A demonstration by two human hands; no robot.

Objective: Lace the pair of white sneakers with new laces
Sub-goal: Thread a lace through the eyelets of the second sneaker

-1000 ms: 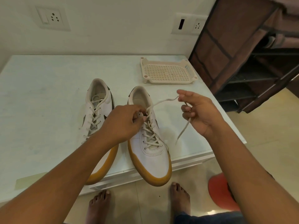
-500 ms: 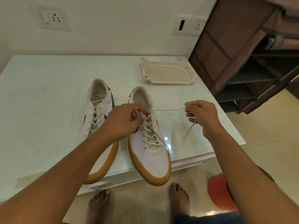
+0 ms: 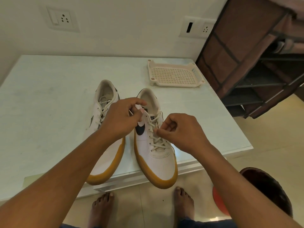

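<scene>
white sneakers point(image 3: 158, 155), tan soles

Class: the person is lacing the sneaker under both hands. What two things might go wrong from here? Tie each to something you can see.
1. The sneaker and the other sneaker overhang the table edge toe-first; a hard tug on the lace may drag one off onto the bare feet below.
2. The right hand only pinches the lace at its fingertips while the left hand grips the sneaker's top; the lace may slip free.

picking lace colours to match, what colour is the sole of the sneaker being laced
Yellow-brown gum sole under the white sneaker; clearest in the head view.
</scene>
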